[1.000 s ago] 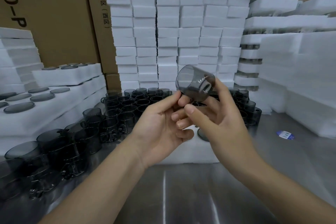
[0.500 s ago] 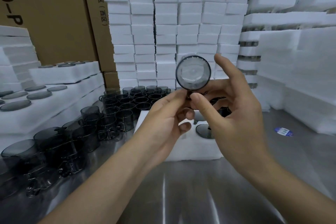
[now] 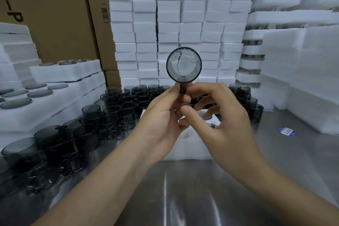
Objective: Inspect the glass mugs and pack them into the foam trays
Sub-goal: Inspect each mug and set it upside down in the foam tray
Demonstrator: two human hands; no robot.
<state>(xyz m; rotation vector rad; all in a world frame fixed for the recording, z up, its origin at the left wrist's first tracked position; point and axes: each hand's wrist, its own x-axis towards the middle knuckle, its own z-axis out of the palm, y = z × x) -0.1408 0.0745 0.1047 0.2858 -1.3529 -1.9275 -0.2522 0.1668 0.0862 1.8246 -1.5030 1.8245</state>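
Right now I am at the inspection step, well short of done. My left hand [image 3: 161, 115] pinches the handle of 1 glass mug [image 3: 184, 65] and holds it up above both hands, its round end facing me against the white foam stacks [image 3: 168, 24] beyond. My right hand [image 3: 218, 117] sits just beside the handle with its fingers loosely curled; I cannot tell whether it touches the glass. Below the hands a foam tray [image 3: 190, 150] lies on the worktop [image 3: 201, 192]. 1 pocket under my right fingers seems filled, though the hands hide most of the tray. Filled trays [image 3: 60, 95] are stacked left of my left hand, so some packing is done. Many loose mugs [image 3: 126, 104] crowd the worktop left of and beyond the hands, so I judge that most of the job remains.
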